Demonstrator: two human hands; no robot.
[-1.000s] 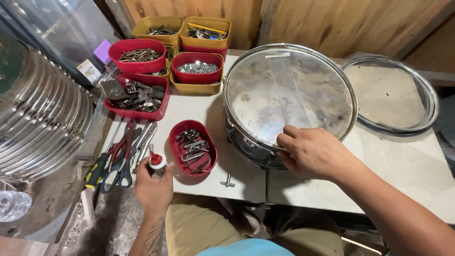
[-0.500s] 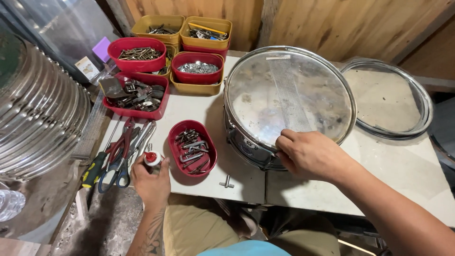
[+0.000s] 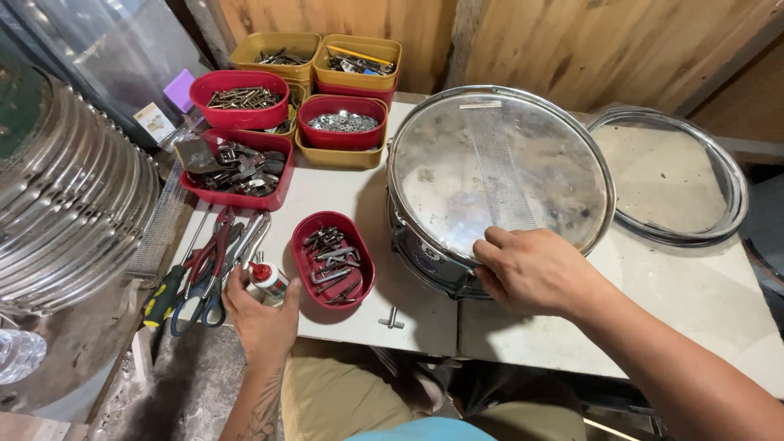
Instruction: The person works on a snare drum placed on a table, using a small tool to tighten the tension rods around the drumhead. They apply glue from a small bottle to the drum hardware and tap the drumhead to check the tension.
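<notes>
Head cam: left hand wrapped around small white bottle with red cap at table's front edge, between oval red tray of hardware and pliers. Right hand grips snare drum near rim. Red and yellow bins stacked at back.

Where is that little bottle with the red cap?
In the head view, the small bottle is in the left hand, between the oval red tray and the pliers.

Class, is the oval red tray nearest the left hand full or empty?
Partly full: the oval red tray holds a loose pile of metal screws.
</notes>
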